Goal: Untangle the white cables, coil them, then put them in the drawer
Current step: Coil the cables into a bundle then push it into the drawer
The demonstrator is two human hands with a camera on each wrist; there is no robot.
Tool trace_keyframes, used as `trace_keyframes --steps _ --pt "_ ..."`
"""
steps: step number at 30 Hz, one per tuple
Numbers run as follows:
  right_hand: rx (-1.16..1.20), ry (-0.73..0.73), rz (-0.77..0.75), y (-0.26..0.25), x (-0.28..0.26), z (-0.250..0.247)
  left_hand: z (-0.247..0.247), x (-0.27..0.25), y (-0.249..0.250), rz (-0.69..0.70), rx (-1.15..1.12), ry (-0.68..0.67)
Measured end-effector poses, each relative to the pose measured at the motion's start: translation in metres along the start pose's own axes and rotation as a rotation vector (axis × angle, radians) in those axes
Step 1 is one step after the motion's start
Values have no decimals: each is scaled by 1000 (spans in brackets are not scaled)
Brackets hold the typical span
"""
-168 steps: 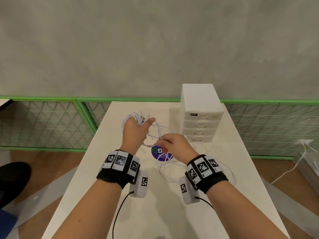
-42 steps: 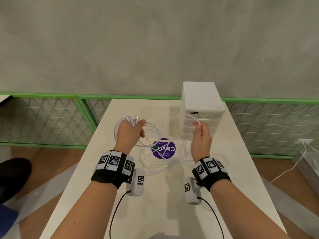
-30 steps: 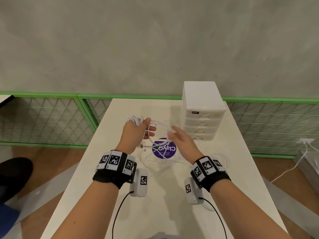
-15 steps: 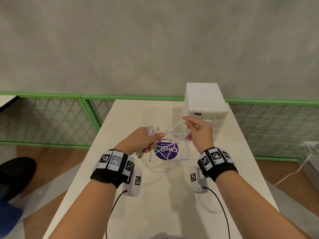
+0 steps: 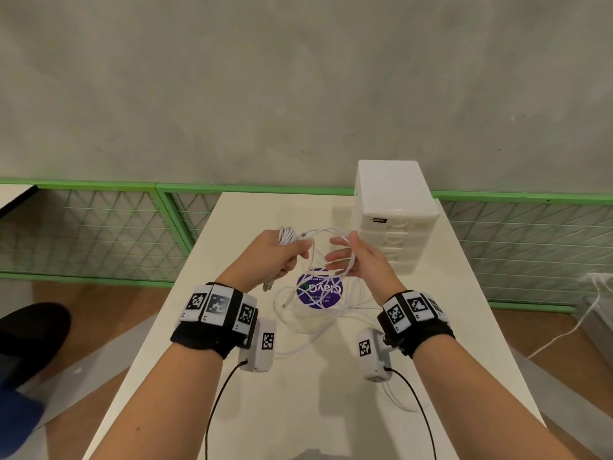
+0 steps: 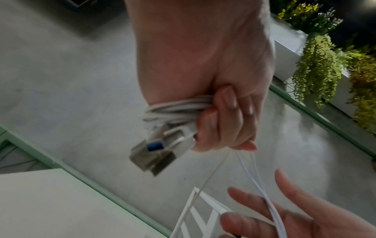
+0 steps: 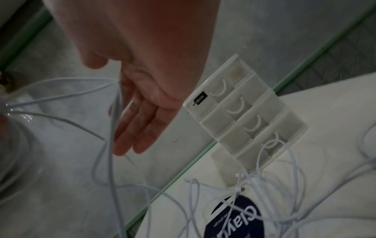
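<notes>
My left hand (image 5: 287, 252) is raised above the table and grips a coiled bundle of white cable (image 6: 175, 111). Two USB plugs (image 6: 156, 151) stick out of that fist. A loop of white cable (image 5: 331, 232) runs from the bundle to my right hand (image 5: 351, 257), which faces the left hand with straight fingers (image 7: 140, 125). Thin strands (image 7: 114, 112) lie across those fingers without being pinched. More white cable lies tangled (image 5: 308, 317) on the table below both hands. The white drawer unit (image 5: 394, 214) stands shut at the back right.
A round purple sticker (image 5: 320, 292) lies on the white table (image 5: 298, 393) under the loose cable. One cable loop (image 7: 272, 145) reaches the drawer unit's bottom front. A green mesh fence (image 5: 99, 234) lines the far edge, and a grey wall rises behind it.
My right hand has let go of the strand it pinched by the drawer unit and swung left, open, with the cable across its fingers. My left hand has risen with the coil.
</notes>
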State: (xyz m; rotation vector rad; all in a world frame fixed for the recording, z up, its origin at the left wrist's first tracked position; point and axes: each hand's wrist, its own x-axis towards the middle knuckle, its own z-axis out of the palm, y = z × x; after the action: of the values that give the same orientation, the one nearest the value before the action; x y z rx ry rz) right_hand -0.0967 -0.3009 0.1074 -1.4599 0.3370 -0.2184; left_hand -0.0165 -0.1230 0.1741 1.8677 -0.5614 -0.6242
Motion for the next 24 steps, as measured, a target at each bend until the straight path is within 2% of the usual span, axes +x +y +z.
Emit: trace_keyframes --steps 3,5,7,10,13,16,18,20,24 --pt "26 -53 -15 -1 -7 10 0 2 -1 4 -17 64" --pt "-46 3 -69 0 -6 11 -2 1 0 0 -17 80" --pt "-174 79 -132 0 -1 8 -4 0 2 -4 -8 44" --pt "-270 64 -185 -6 5 6 -2 -3 7 5 35 -71" --pt "-410 61 -142 -11 15 1 1 -8 12 35 6 -176" --pt "-532 137 -117 -6 22 -16 -3 -12 18 64 -73 -177" --pt "-510 140 -111 -3 21 -21 -5 -12 20 84 -141 -133" --pt "-388 82 -110 -8 14 -14 -5 -10 20 95 -213 -86" --pt "-220 -31 -237 -19 9 2 -1 -7 22 86 -184 -102"
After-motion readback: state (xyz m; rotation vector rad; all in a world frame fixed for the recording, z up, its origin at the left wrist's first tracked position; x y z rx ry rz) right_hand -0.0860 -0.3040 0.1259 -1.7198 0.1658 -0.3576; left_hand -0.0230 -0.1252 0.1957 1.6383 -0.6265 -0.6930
